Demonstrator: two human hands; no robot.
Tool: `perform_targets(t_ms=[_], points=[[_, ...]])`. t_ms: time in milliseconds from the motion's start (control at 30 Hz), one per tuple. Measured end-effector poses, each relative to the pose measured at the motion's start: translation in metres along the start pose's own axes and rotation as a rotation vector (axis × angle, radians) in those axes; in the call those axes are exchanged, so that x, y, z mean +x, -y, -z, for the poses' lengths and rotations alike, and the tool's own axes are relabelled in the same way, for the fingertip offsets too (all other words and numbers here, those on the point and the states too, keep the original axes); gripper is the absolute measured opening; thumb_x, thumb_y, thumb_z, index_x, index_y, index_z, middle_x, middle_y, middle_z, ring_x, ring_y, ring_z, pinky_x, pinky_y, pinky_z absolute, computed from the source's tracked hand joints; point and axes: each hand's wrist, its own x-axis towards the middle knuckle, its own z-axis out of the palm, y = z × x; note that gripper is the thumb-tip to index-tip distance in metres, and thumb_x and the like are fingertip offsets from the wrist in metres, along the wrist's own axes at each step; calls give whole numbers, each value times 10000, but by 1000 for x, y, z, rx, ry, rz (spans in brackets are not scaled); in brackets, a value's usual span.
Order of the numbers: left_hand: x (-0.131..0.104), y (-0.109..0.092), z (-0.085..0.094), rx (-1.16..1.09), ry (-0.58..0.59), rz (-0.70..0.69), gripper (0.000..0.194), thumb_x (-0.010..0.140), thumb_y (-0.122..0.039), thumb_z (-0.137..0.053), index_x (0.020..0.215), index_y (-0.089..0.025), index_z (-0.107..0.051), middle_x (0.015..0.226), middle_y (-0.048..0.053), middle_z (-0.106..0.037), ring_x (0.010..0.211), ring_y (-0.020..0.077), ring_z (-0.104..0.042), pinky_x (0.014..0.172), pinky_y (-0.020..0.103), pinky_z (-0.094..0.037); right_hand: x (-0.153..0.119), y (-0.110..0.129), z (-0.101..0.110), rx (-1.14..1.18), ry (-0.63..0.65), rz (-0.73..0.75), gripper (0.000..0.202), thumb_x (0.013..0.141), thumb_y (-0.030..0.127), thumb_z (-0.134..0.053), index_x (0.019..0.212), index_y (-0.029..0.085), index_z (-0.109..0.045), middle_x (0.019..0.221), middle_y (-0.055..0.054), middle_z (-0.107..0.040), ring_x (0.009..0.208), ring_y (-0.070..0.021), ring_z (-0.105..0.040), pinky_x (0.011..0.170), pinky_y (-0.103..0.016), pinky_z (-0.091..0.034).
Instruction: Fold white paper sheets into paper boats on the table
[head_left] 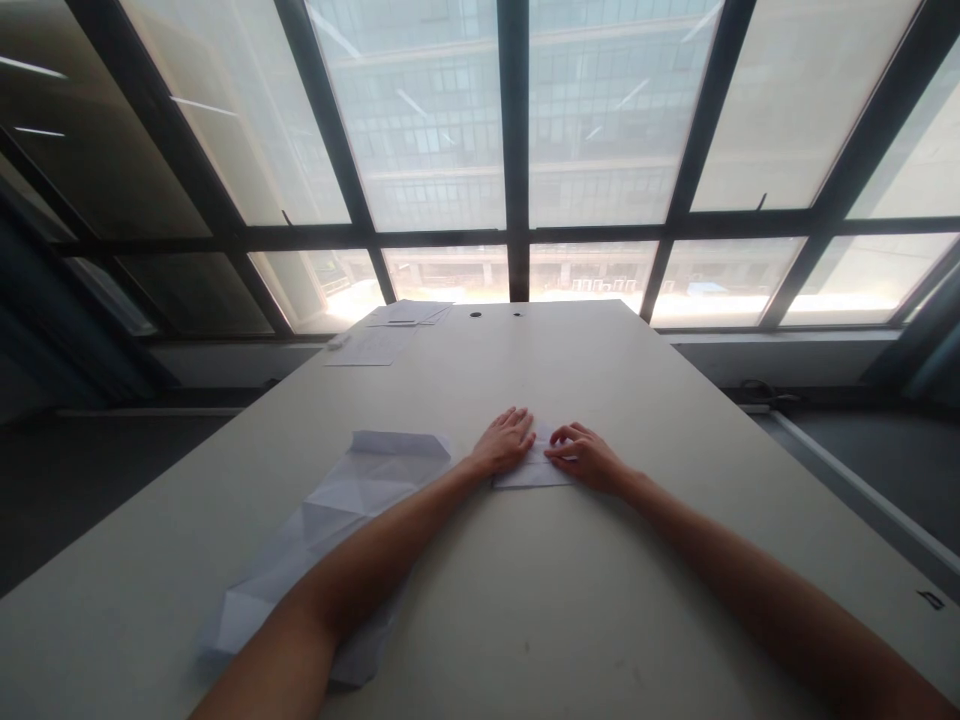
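Note:
A small folded sheet of white paper [531, 478] lies on the white table, partly covered by both hands. My left hand [506, 442] rests flat over its left side, fingers stretched forward. From the right, my right hand [589, 458] reaches onto the same paper with bent fingers; its thumb and fingertips close on the paper's right part, and the exact grip is partly hidden. Under and beside my left forearm spreads a larger creased sheet of white paper [337, 500], marked with several fold lines.
The long white table [585, 370] runs toward a wall of windows [442, 120]. Flat papers [367, 346] lie at its far left edge. Two cable holes [475, 315] sit near the far end. Dark curtains [67, 300] hang at the sides.

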Motion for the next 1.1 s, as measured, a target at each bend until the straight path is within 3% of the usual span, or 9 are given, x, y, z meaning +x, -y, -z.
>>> perform_targets(t_ms=[67, 133, 267, 400, 600, 733, 867, 1000, 1100], points=[[-1, -1, 3, -41, -59, -2, 504, 985, -306, -352, 1455, -128, -386, 1502, 123, -398, 1422, 239, -298, 1167, 403, -257, 0, 0, 0, -2, -3, 2, 179, 915, 319, -606, 1011, 351, -753, 1061, -38, -668, 960, -189, -563, 862, -332, -463], [-4, -2, 7, -79, -70, -102, 504, 974, -236, -344, 1471, -157, -370, 1501, 86, -411, 1428, 197, -290, 1171, 367, -257, 0, 1, 0, -4, -5, 1, 183, 916, 326, -606, 1026, 356, -748, 1066, -38, -667, 966, -190, -563, 869, -337, -461], [-11, -3, 13, -54, 116, -317, 499, 1011, -320, -325, 1507, -275, -298, 1555, 12, -315, 1463, 199, -196, 1184, 449, -185, -1, 4, 2, -5, -1, -12, 188, 914, 319, -608, 1039, 359, -743, 1086, -37, -661, 1006, -195, -557, 913, -353, -447], [-13, 2, 15, 12, 204, -300, 523, 1036, -398, -256, 1539, -278, -181, 1589, 38, -201, 1476, 229, -125, 1171, 517, -129, -2, 5, 6, 2, 21, -24, 234, 907, 260, -599, 1077, 357, -728, 1111, -33, -654, 1033, -198, -550, 937, -364, -438], [-15, 11, 21, 35, 224, -257, 537, 1037, -431, -241, 1545, -295, -133, 1591, 45, -200, 1482, 243, -73, 1159, 547, -104, -3, 0, 6, 5, 42, -15, 398, 859, 130, -587, 1151, 379, -692, 1125, -22, -650, 1031, -197, -550, 957, -375, -427], [-14, 5, 27, -15, 131, -334, 478, 1014, -370, -362, 1484, -289, -337, 1536, 48, -355, 1459, 236, -195, 1165, 492, -161, -4, 0, 6, 4, 38, -2, 395, 863, 137, -578, 1156, 377, -690, 1129, -29, -646, 1032, -201, -545, 951, -382, -425], [-14, -8, 32, -128, 62, -441, 246, 953, -234, -472, 1115, -235, -656, 1196, 68, -617, 1174, 197, -524, 1033, 327, -391, -4, 1, 7, -8, 34, -11, 380, 862, 149, -588, 1136, 387, -699, 1121, -26, -643, 1034, -206, -537, 946, -392, -420], [-18, -19, 35, -196, 88, -489, 206, 943, -203, -465, 974, -207, -669, 1009, 65, -624, 969, 172, -575, 906, 277, -456, -3, -1, 6, -32, 22, -15, 360, 861, 160, -601, 1125, 384, -702, 1103, -31, -640, 1025, -211, -538, 940, -401, -413], [-21, -24, 41, -187, 77, -470, 214, 906, -366, -583, 1045, -213, -637, 1051, 73, -606, 1013, 203, -549, 936, 302, -444, -3, -3, 3, -33, 8, -41, 357, 848, 161, -611, 1152, 330, -688, 1089, -44, -646, 1029, -220, -539, 943, -401, -415]])
